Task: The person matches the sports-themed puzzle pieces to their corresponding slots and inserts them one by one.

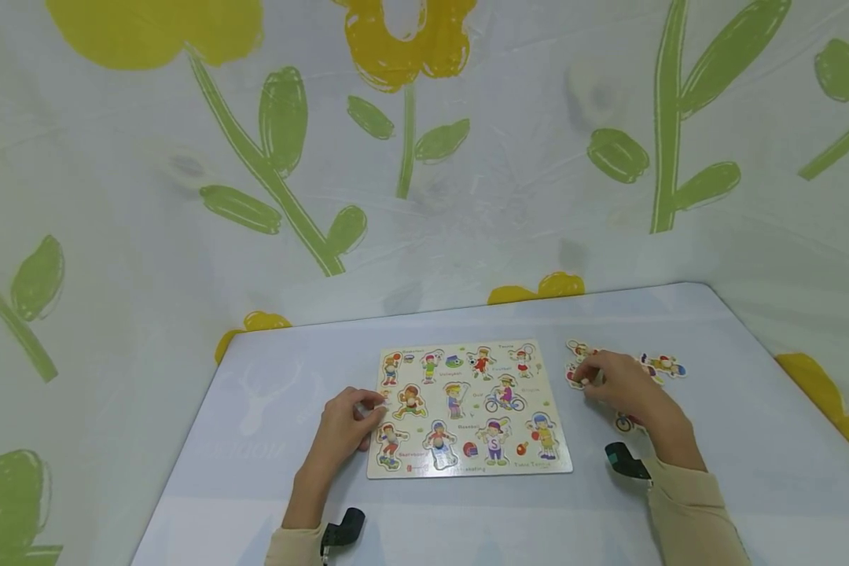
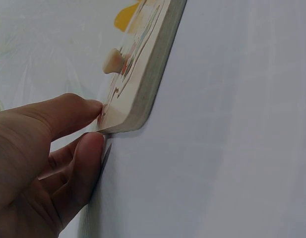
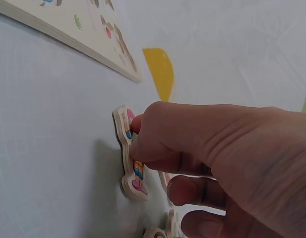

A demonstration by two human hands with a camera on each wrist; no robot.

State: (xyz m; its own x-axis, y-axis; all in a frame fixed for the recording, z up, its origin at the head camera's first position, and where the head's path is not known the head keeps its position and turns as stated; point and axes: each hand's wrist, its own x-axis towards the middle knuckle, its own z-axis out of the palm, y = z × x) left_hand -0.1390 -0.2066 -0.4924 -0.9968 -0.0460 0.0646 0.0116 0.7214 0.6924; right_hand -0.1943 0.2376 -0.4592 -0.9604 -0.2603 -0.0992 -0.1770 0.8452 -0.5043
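A wooden peg puzzle board (image 1: 553, 464) with printed sports figures lies on the table. My left hand (image 1: 344, 420) is at its left edge. In the left wrist view, the thumb (image 2: 78, 111) sits on the board's top face and a fingertip meets its side, pinching the corner. Near them a pale wooden knob (image 2: 113, 61) stands up from the board. Right of the board, my right hand (image 1: 622, 385) pinches a wooden figure piece (image 3: 138, 171) between thumb and index finger. The other fingers curl loosely, and the hand hides part of the piece.
Several loose pieces lie around the right hand, among them a figure piece (image 1: 668, 365) beyond it and a piece with a wheel (image 1: 624, 423) by the wrist. The white table (image 1: 255, 464) ends at a flower-patterned curtain (image 1: 467, 259). Each wrist wears a black camera.
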